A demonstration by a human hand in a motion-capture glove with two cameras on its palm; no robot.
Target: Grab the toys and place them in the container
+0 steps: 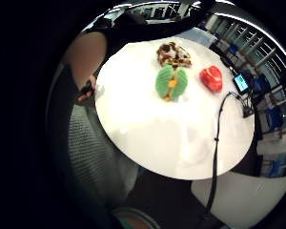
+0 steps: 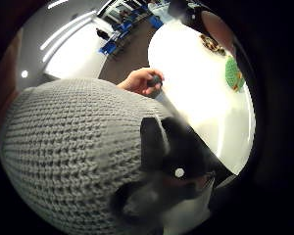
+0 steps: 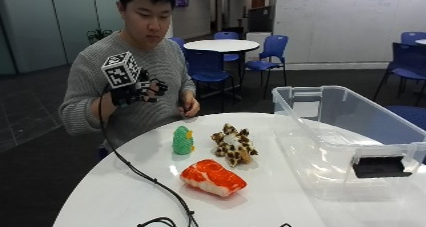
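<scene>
Three toys lie on the round white table point(image 3: 120, 197): a green plush point(image 3: 182, 140), a brown spotted plush point(image 3: 233, 144) and a red-and-white salmon plush point(image 3: 213, 178). A clear plastic container point(image 3: 333, 152) stands to their right, with nothing in it. My gloved right hand point(image 3: 143, 89) hangs in the air in front of the person's chest, above and behind the green plush, fingers relaxed and holding nothing. From the little finger side palm view, well below the hand, the green plush point(image 1: 171, 82), spotted plush point(image 1: 173, 54) and red plush point(image 1: 211, 78) show.
The person's bare left hand point(image 3: 190, 107) rests at the table's far edge, holding a small dark object. A grey sweater point(image 2: 73, 152) fills the thumb side palm view. Blue chairs point(image 3: 266, 57) and another round table point(image 3: 219, 46) stand behind.
</scene>
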